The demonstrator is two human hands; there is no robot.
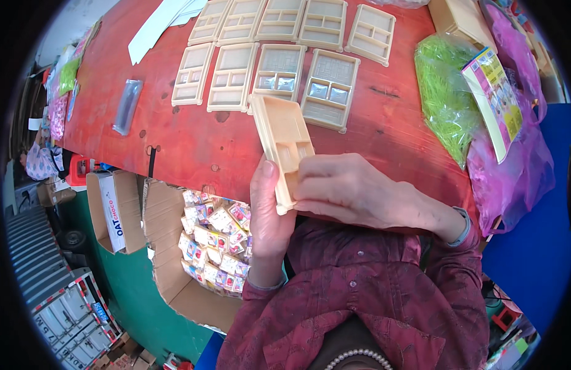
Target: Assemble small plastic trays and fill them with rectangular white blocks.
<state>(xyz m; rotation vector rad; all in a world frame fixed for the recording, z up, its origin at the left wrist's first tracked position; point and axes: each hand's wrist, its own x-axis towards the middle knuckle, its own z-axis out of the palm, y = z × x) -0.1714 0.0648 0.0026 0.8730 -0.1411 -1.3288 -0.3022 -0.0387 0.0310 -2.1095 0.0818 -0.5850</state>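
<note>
Your left hand grips the near end of a cream plastic tray from the side, thumb up along its edge. Your right hand closes over the same end from the other side, fingers curled on its compartments. You hold the tray over the near edge of the red worktop; its long axis runs away from you, far end leaning slightly left. Beyond it lie rows of similar trays flat on the worktop. A bag of green shreds sits to the right.
</note>
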